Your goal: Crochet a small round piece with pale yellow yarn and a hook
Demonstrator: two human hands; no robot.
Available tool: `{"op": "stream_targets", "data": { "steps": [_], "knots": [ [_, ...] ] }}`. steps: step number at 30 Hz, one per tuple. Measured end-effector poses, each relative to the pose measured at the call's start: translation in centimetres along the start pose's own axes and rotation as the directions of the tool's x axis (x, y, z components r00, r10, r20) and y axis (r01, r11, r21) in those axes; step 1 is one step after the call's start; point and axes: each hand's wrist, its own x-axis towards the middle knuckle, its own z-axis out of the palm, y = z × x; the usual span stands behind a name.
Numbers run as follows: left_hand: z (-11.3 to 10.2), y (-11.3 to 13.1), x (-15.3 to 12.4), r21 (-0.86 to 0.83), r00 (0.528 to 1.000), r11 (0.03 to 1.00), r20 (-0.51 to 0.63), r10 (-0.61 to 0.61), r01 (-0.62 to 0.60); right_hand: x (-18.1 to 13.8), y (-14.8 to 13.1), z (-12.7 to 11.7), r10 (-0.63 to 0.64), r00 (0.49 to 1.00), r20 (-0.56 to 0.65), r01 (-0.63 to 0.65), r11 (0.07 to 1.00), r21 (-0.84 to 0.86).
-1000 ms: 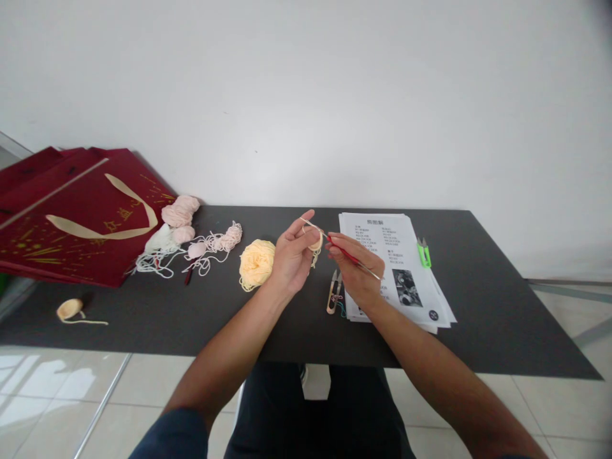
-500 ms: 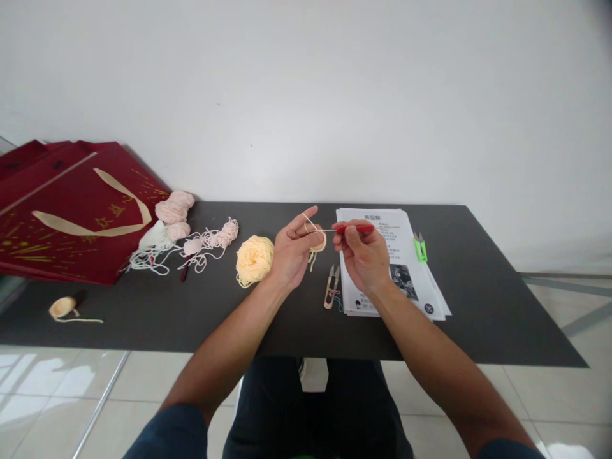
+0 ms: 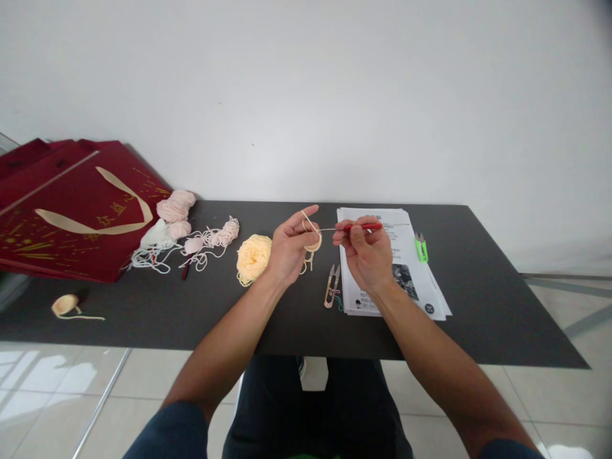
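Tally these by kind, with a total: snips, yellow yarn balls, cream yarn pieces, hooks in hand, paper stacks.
Snips: 2 (green snips, beige snips)
Yellow ball: 1
Cream pieces: 2 (held piece, loose piece)
Held hook: 1
Paper stack: 1
Total: 7

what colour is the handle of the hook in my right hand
The hook's handle is red, seen best in the head view.
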Motion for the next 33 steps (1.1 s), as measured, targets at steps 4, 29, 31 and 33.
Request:
{"op": "stream_targets", "data": {
  "steps": [4, 29, 31, 33],
  "knots": [
    [-0.36, 0.01, 0.09, 0.013, 1.000, 1.000, 0.029, -0.001, 0.000, -0.13, -0.11, 0.09, -0.022, 1.000, 0.020, 0.023, 0.999, -0.038],
    [-0.58, 0.49, 0.37, -0.061, 0.973, 0.982, 0.164, -0.165, 0.177, -0.19, -0.65, -0.02, 0.053, 0.992, 0.111, -0.057, 0.998, 0.029],
    [-0.55, 0.32, 0.36, -0.065, 0.983, 0.992, 0.155, -0.099, 0.110, -0.07, -0.61, 0.04, 0.125, 0.989, 0.085, -0.134, 0.985, 0.111],
    [-0.53, 0.05, 0.35, -0.042, 0.993, 0.999, 0.116, -0.012, 0.017, -0.01, -0.47, 0.18, 0.189, 0.981, 0.046, -0.194, 0.965, 0.177]
  ]
}}
